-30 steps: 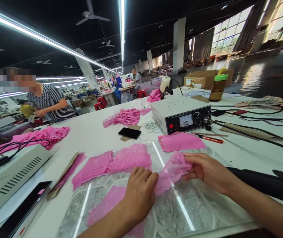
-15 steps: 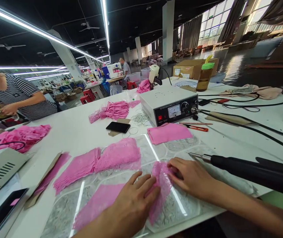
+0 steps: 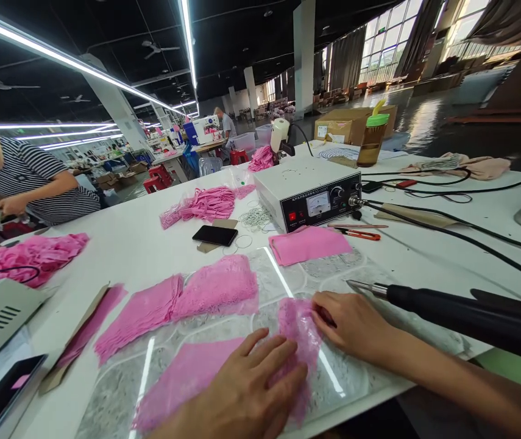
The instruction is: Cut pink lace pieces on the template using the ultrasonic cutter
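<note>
My left hand (image 3: pixel 246 390) lies flat with fingers spread on a pink lace piece (image 3: pixel 299 335) that rests on the glass plate (image 3: pixel 356 372). My right hand (image 3: pixel 351 323) presses the right edge of the same lace piece with its fingers curled down. A second pink piece (image 3: pixel 182 378) lies under my left wrist. Just right of my right hand a black wand with a metal tip (image 3: pixel 447 311) rests on the table.
Stacks of pink lace (image 3: pixel 219 283) and pink fabric (image 3: pixel 308 244) lie beyond the plate. A white control box (image 3: pixel 310 192), a phone (image 3: pixel 214 235), orange scissors (image 3: pixel 358 233), cables and a bottle (image 3: pixel 371 139) stand farther back. A person in a striped shirt (image 3: pixel 36 180) works at left.
The lace piece went from held up between both hands to laid flat on the glass plate. My left hand opened and spread over it. The view shifted slightly.
</note>
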`<state>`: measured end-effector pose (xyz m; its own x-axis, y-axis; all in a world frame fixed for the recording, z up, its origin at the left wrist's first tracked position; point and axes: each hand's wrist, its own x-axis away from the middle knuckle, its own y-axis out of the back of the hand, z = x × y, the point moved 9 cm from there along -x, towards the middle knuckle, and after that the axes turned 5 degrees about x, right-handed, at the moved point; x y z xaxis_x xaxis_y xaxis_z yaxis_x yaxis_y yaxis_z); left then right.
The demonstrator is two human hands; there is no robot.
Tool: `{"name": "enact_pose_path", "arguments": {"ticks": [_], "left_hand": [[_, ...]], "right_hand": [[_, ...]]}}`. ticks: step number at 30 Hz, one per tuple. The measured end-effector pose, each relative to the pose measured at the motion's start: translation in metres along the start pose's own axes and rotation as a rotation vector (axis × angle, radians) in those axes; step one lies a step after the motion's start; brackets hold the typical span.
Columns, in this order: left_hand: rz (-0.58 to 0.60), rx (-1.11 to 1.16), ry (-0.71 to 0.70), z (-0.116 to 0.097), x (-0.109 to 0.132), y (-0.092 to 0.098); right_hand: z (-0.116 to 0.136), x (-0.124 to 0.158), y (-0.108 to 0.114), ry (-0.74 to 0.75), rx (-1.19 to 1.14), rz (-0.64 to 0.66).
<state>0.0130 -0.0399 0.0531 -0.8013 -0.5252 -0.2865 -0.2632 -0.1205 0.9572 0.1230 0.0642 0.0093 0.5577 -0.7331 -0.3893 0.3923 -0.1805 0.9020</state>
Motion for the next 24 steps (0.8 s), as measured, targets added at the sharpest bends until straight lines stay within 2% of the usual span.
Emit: {"name": "enact_pose_path", "arguments": {"ticks": [4,7,10,13,16,19,24], "left_hand": [[0.033,-0.03,0.003,0.002,0.005,-0.013],[0.038,-0.024,0.008,0.012,0.009,-0.019],[0.053,0.002,0.025,0.025,0.01,-0.021],[0.057,0.059,0.062,0.033,0.004,-0.017],[0.061,0.16,0.047,0.025,-0.011,-0.018],[0.112,0.225,0.011,0.009,-0.029,-0.029],[0.194,0.251,0.022,0.005,-0.041,-0.054]], "right_hand": [[-0.013,0.018,0.009,-0.042,0.059,-0.084],[-0.024,0.042,0.022,-0.07,0.152,-0.164],[-0.033,0.058,0.032,-0.115,0.18,-0.173],[-0.033,0.062,0.038,-0.139,0.08,-0.126],[-0.019,0.058,0.038,-0.068,-0.185,-0.036],[-0.009,0.051,0.026,-0.038,-0.374,0.093],[-0.013,0.047,0.005,-0.08,-0.427,0.224]]}}
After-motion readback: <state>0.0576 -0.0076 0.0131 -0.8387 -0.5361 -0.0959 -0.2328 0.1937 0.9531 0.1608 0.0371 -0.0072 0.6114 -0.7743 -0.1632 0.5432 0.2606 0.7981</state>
